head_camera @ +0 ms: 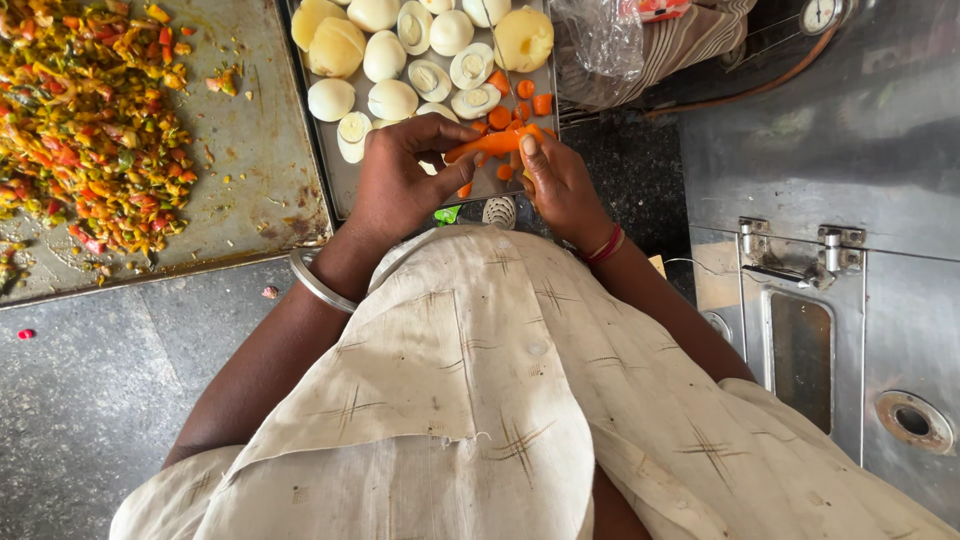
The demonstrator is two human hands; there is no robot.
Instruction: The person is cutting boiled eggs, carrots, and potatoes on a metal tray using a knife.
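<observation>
— Carrot (487,145), where exactly is it?

— Held level between both hands, just above the near edge of the metal tray (340,180). The left hand (400,180) closes its fingers around the carrot's thicker end; the right hand (560,185) pinches the other end, thumb up.

— What's on that tray?

— Halved boiled eggs (430,78), peeled potatoes (335,45), and cut carrot rounds (520,105) lying just beyond the hands.

— Anything to the left?

— A second, worn tray (255,150) with a heap of chopped mixed vegetables (85,120). A silver bangle (318,283) circles the left wrist, a red band (605,245) the right.
</observation>
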